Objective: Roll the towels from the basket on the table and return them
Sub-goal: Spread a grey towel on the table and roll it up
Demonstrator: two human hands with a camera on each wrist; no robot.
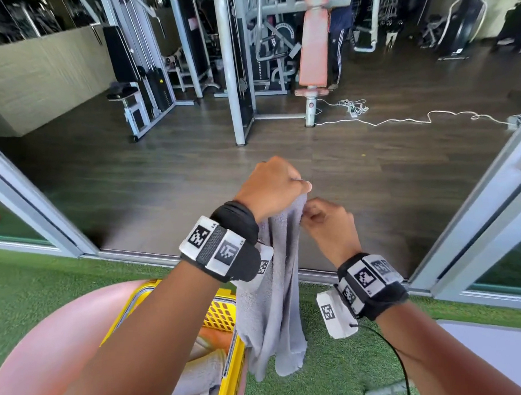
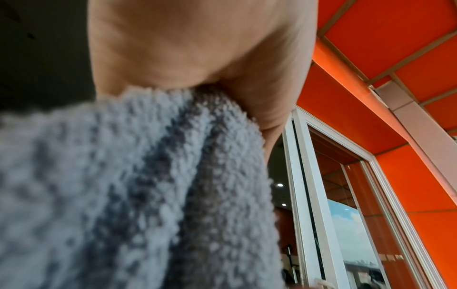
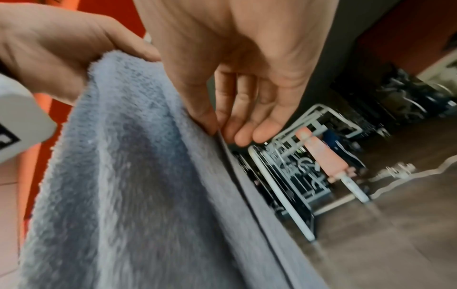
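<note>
A grey towel [image 1: 273, 293] hangs down in front of me, bunched lengthwise. My left hand [image 1: 272, 187] grips its top end in a fist; in the left wrist view the towel [image 2: 138, 185] runs up into the closed palm [image 2: 197, 48]. Just to the right, my right hand [image 1: 320, 215] pinches the towel's hemmed edge [image 3: 220, 135] between thumb and fingers, the other fingers loosely bent. The towel [image 3: 128, 176] fills the right wrist view. A yellow basket [image 1: 228, 362] stands below at the lower left, holding more towels [image 1: 202, 372].
A pink exercise ball [image 1: 65, 352] sits under the basket. Green turf [image 1: 338, 374] covers the ground. A corner of a pale table [image 1: 502, 350] shows at lower right. Sliding door frames [image 1: 477, 213] flank a gym floor with weight machines [image 1: 246, 62] and a white cable [image 1: 400, 119].
</note>
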